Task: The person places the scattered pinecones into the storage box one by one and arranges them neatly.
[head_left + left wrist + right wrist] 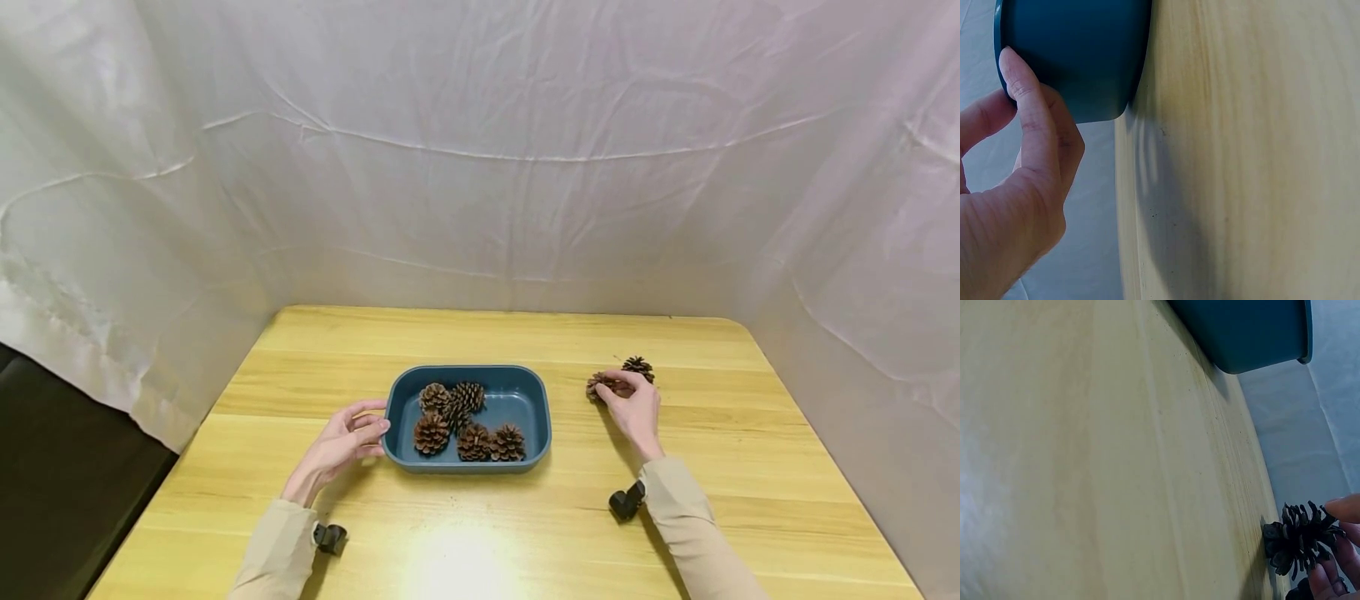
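Observation:
A dark teal rectangular tray (pixel 471 467) holds several brown pine cones (pixel 431 433), most of them in its left half and along its near side. At its left end my left hand (pixel 343 442) holds the rim, with bent fingers against the end wall (pixel 1085 62) in the left wrist view. To the right of the tray, my right hand (pixel 633 412) pinches a pine cone (pixel 597 387) between thumb and fingers, low over the table. That pine cone (pixel 1300 540) shows its spread scales in the right wrist view. Just beyond the fingers lies another pine cone (pixel 637 367).
The light wooden table (pixel 300 333) has rounded far corners. Pale curtains (pixel 510 225) hang behind it and along both sides. A dark surface (pixel 67 475) lies beyond the left edge. Small specks are scattered on the tabletop near the tray.

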